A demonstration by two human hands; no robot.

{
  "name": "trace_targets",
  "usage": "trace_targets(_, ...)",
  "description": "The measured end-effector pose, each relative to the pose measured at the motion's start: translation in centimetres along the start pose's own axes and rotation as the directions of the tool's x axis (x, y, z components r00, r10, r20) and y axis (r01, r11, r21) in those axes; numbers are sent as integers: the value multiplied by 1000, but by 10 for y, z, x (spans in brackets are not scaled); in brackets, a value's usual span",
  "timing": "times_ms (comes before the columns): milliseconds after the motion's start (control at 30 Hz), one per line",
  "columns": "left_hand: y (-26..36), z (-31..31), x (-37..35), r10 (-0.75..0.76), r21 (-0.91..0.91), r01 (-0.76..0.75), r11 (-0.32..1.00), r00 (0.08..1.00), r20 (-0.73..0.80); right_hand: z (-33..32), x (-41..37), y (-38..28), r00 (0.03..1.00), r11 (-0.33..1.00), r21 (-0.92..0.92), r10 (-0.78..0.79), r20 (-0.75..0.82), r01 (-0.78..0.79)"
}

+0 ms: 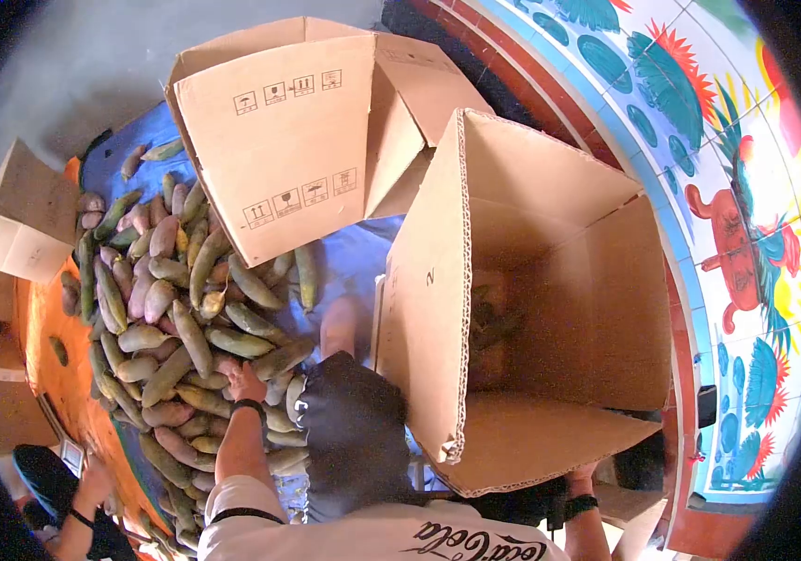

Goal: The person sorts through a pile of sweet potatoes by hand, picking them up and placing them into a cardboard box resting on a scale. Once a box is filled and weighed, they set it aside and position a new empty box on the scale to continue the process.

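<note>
My left hand, a dark band on its wrist, is down in a large pile of long, cucumber-shaped vegetables, green and purplish. Its fingers are curled against the vegetables, apparently gripping one, though the fingertips are partly hidden. To the right, a big open cardboard box lies tilted with its mouth facing me. A few dark greenish vegetables show dimly deep inside it. My right hand, with a dark watch on the wrist, is at the box's lower flap; its fingers are hidden behind the cardboard.
Another open cardboard box stands beyond the pile. Smaller cartons sit at far left by an orange surface. A blue sheet lies under the pile. Another person's hand shows at lower left. A painted tile wall curves along the right.
</note>
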State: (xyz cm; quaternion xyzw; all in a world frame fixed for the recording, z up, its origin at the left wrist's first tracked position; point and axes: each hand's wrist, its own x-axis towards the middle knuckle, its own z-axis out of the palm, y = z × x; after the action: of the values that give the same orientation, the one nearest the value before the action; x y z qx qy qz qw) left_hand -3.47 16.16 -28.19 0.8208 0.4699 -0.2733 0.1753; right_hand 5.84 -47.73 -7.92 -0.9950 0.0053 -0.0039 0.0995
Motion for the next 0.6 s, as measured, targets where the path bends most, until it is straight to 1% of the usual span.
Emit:
trace_targets(67, -3, 4, 3, 1, 115, -2, 993, 1000, 13, -2, -3, -5, 1000, 999, 36, 12, 3, -12)
trace_targets(100, -1, 2, -4, 28, 133, -22, 991, 999, -43, -3, -4, -8, 1000, 999, 50, 19, 7, -19)
trace_targets(200, -11, 19, 13, 25, 197, -17, 980, 999, -39, -4, -7, -15, 999, 995, 95, 36, 12, -37)
trace_targets(300, -76, 124, 90, 298, 163, -279, 946, 948, -108, -2, -5, -23, 998, 989, 134, 53, 19, -55)
trace_targets(333, -62, 104, 69, 305, 175, -283, 943, 946, -110, -1, -3, -26, 998, 987, 145, 60, 21, -63)
trace_targets(367, -31, 67, 24, 217, 89, -211, 974, 973, -77, -1, -3, -27, 998, 984, 162, 65, 22, -68)
trace_targets(400, -12, 40, -4, 130, 5, -130, 991, 991, -37, -2, -3, -29, 997, 982, 175, 71, 24, -74)
trace_targets(433, -11, 43, -8, 130, -36, -131, 991, 991, -38, -1, -1, -31, 997, 980, 183, 79, 24, -82)
trace_targets(500, -35, 80, 19, 236, -145, -247, 958, 968, -87, -3, 3, -37, 996, 979, 185, 80, 25, -83)
trace_targets(533, -50, 99, 39, 306, -211, -327, 921, 944, -126, -6, 7, -38, 1000, 999, 34, -29, -7, 29)
trace_targets(567, -63, 117, 61, 376, -274, -410, 870, 911, -170, -7, 8, -37, 990, 983, -121, -142, -22, 138)
trace_targets(600, -73, 131, 82, 439, -334, -486, 807, 874, -210, -4, 7, -30, 990, 984, -113, -141, -26, 137)
